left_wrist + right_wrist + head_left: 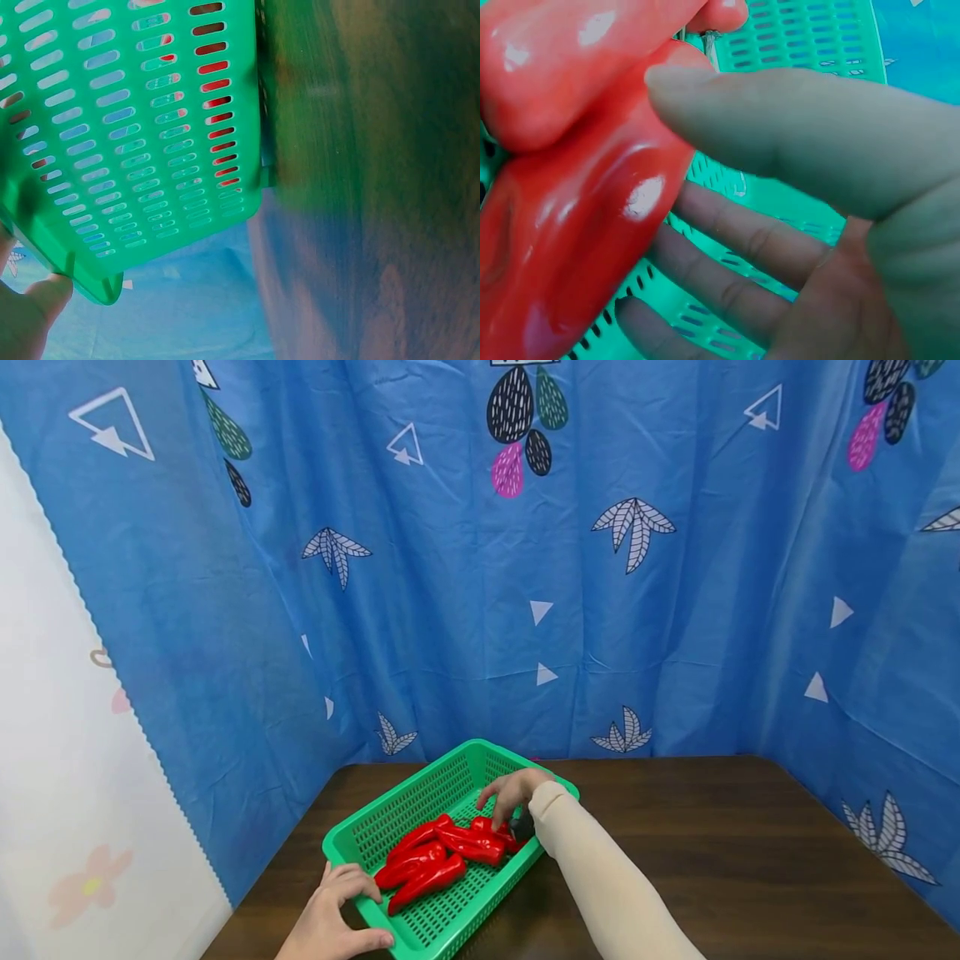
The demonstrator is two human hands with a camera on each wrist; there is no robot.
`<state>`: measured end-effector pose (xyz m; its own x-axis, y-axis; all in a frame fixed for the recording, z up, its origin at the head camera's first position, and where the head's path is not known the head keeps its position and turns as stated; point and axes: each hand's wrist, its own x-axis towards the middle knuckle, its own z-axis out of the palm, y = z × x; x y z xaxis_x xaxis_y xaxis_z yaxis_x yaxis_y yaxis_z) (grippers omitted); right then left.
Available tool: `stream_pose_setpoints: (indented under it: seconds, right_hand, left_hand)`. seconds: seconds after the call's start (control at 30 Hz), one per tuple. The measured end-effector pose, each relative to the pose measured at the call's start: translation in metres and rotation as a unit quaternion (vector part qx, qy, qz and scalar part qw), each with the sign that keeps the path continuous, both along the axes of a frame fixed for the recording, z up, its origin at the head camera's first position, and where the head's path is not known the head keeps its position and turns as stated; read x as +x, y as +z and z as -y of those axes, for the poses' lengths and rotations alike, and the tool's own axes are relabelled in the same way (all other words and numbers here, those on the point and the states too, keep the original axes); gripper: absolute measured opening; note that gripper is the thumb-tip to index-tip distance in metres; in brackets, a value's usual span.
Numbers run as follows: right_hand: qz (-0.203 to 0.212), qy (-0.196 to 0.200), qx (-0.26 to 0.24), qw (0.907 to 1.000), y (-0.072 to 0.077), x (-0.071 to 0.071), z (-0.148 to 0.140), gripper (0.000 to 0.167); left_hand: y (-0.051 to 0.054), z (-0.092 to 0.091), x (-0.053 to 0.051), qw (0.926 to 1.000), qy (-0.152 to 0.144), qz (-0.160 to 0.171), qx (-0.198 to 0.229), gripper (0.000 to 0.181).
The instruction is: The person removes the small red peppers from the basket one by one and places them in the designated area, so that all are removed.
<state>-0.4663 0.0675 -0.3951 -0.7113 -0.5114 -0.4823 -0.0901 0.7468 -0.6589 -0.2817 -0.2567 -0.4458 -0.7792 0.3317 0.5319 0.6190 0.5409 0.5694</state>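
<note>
A green slotted plastic basket (pixel 397 814) stands on the table, and several glossy red peppers (pixel 429 883) lie in it. My left hand (pixel 330 912) grips the basket's near left corner, fingers over the rim; its thumb (pixel 51 294) shows at the rim in the left wrist view. My right hand (pixel 519 789) reaches into the right part of the basket, above the peppers there. Seen from the right wrist, its thumb lies over the edge of a red pepper (pixel 592 232), and the other fingers extend fairly straight beside and below that edge. Firm contact is unclear.
The dark wooden table (pixel 697 852) extends right of the basket. A blue patterned curtain (pixel 450 610) hangs behind and along both sides, with a white flowered cloth (pixel 82 777) at far left. A small dark object (pixel 521 825) shows under my right wrist.
</note>
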Motion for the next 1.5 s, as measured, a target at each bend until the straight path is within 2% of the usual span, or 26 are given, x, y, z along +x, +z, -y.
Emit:
stream_pose_setpoints:
  seconds: [0.23, 0.47, 0.73, 0.93, 1.13, 1.5]
  right_hand:
    - [-0.026, 0.017, 0.041, 0.9987, -0.0018, -0.0029, -0.0019, 0.038]
    - [-0.043, 0.028, 0.068, 0.9964, -0.0038, 0.0031, -0.0004, 0.039]
    - [-0.031, 0.025, 0.067, 0.9969, -0.0097, 0.0045, 0.0025, 0.042]
    - [-0.027, 0.014, 0.073, 0.9969, -0.0092, 0.0042, 0.0008, 0.046]
    - [-0.034, 0.017, 0.074, 0.9966, -0.0102, 0.0007, -0.0005, 0.052]
    - [-0.010, 0.023, 0.048, 0.9985, -0.0049, 0.0037, 0.0007, 0.054]
  left_hand:
    - [0.0004, -0.0007, 0.0004, 1.0000, 0.000, -0.003, -0.005, 0.041]
    - [-0.0009, 0.0020, 0.0030, 0.9999, 0.003, 0.001, -0.016, 0.037]
    - [-0.0064, 0.0040, 0.0039, 0.9999, -0.005, -0.008, -0.011, 0.036]
    - [-0.0050, 0.0026, 0.0014, 0.9995, -0.005, -0.026, -0.015, 0.037]
    - [-0.0021, 0.0004, 0.0012, 0.9998, -0.012, -0.013, 0.002, 0.036]
    - [-0.0011, 0.0007, 0.0007, 1.0000, -0.006, -0.003, 0.001, 0.036]
